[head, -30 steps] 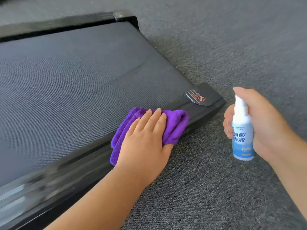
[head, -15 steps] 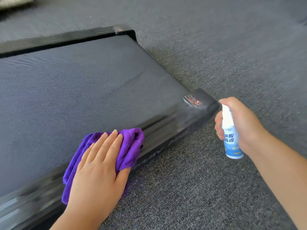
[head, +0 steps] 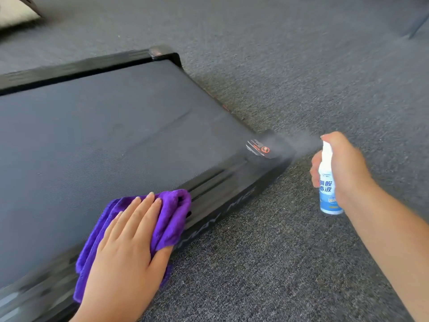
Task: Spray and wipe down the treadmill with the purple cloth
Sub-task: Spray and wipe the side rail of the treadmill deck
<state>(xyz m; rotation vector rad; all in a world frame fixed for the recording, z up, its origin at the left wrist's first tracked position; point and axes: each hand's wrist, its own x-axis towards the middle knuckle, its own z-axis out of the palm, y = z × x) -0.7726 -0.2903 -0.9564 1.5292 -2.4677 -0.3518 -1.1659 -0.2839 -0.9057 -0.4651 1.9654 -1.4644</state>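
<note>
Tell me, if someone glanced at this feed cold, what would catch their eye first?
Probably the purple cloth, bright against the black treadmill, pressed flat on its near side rail under the left hand. Next, the grey mist leaving the white spray bottle gripped in the right hand, drifting onto the treadmill's corner with the red warning sticker. Grey carpet fills the rest.

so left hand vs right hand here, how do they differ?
Left hand lies flat, fingers straight, pressing the purple cloth onto the treadmill side rail. Right hand is curled round the spray bottle, held upright off the carpet, a finger on the nozzle, mist heading to the treadmill corner. Both are bare.
</note>
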